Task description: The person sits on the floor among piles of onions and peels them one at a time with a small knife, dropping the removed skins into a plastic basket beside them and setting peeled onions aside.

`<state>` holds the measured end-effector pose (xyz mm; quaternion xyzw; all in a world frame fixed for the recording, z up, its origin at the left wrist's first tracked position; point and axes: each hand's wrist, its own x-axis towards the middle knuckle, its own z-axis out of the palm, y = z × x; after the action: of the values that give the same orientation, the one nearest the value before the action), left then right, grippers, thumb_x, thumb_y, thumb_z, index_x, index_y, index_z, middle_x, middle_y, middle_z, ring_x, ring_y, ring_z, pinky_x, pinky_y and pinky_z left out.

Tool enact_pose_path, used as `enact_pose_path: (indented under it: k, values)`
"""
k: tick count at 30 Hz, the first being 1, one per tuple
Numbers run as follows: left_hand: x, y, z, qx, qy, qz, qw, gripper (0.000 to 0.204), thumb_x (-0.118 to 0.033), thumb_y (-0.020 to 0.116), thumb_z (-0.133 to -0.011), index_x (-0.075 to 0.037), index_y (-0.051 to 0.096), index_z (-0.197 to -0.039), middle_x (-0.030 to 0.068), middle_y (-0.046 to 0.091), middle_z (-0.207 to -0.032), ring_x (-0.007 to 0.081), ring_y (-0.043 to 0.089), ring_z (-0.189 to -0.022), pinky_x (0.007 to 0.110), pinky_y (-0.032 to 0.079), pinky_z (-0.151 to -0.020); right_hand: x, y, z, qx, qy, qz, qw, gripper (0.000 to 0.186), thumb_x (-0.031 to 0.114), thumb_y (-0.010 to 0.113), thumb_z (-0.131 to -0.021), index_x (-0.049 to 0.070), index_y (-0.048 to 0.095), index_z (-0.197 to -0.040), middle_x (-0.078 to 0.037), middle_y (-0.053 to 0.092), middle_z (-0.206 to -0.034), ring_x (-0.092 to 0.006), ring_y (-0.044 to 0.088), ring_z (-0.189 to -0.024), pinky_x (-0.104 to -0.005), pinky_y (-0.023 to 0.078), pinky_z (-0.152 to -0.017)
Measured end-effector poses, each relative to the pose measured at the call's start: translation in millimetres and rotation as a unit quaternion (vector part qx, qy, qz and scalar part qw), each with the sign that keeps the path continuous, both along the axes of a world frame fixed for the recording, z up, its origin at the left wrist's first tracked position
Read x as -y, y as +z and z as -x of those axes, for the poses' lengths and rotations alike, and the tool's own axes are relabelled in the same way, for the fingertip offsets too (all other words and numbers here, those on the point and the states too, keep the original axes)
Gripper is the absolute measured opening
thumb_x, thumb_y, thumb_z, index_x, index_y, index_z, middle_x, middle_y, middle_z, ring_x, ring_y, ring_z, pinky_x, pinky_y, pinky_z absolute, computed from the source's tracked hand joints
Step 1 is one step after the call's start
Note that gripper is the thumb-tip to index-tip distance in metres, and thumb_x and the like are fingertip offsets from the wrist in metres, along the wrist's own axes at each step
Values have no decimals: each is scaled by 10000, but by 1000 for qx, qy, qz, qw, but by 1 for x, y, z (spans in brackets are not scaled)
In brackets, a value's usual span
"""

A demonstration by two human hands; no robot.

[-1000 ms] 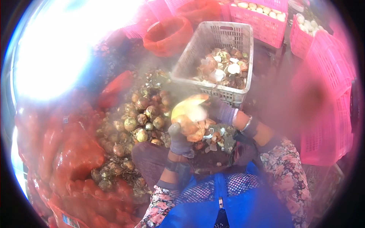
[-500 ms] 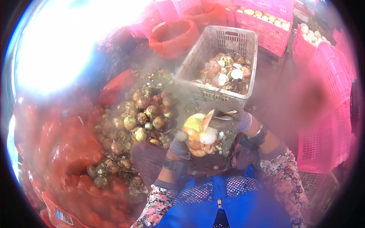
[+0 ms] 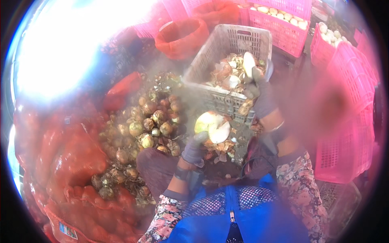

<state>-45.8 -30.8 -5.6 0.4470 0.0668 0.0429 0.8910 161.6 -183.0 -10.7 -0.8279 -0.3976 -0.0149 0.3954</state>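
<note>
- While the left hand (image 3: 193, 149) supports 1 partly peeled onion (image 3: 211, 121), its thumb lies along the near left side; the other fingers are hidden below, closed around it as far as visible.
- Onion just beyond the left fingertips; pale green and white on top, loose brown skin hanging underneath.
- Right hand (image 3: 264, 95) farther forward and to the right, at the near right corner of the grey crate (image 3: 219, 97); fingers partly bent, exact gap blurred.
- At the right fingertips: 1 white onion layer (image 3: 249, 65), touching or nearly so; cannot tell whether gripped.
- Just below the right fingers: papery brown strip (image 3: 246, 106); hold on it unclear.
- Under and left of the right fingertips: mixed peelings (image 3: 226, 69) inside the crate.
- Left of the left fingers: heap of unpeeled onions (image 3: 156, 113) on the floor, well apart from the held onion.
- Farther left, beyond the heap: red mesh sacks (image 3: 81, 158), bulging.
- Well beyond the left fingers: orange-red mesh bag (image 3: 182, 50), mouth rolled wide.
- Far beyond the right fingers: pink crates (image 3: 277, 34) with pale peeled onions (image 3: 281, 15); more pink crates stacked to the right.
</note>
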Motion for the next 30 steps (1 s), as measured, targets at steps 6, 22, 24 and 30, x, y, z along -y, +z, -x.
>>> enact_pose_path:
  k: [6,22,24,30]
  values:
    - [-12,-14,-5,12,88,-95,992,685,-366,660,-784,-12,428,-1323,98,590,-1156,141,616,-897,224,500,-677,-11,25,16,72,-6,194,978,451,225,612,-859,41,527,-1263,-122,661,-967,-231,654,-769,-354,520,-715]
    - [0,1,-8,-5,120,-217,969,652,-230,746,-745,-37,426,-1280,92,581,-1126,176,581,-1018,334,494,-902,-29,24,84,50,114,140,982,585,141,586,-830,198,375,-1373,-117,534,-1251,-312,664,-875,-404,529,-697]
    - [2,1,-10,8,137,-251,958,670,-216,762,-734,-33,419,-1279,87,580,-1112,166,577,-1008,330,490,-901,-33,20,82,72,97,119,986,518,190,599,-829,184,455,-1327,-106,604,-1138,-314,660,-882,-404,525,-730]
    - [-8,-12,-10,89,134,-476,865,781,-185,810,-678,-15,396,-1317,93,519,-1210,179,519,-1107,325,462,-934,-24,8,52,42,126,220,967,499,242,627,-783,127,552,-1262,-157,601,-1137,-271,652,-860,-408,518,-719]
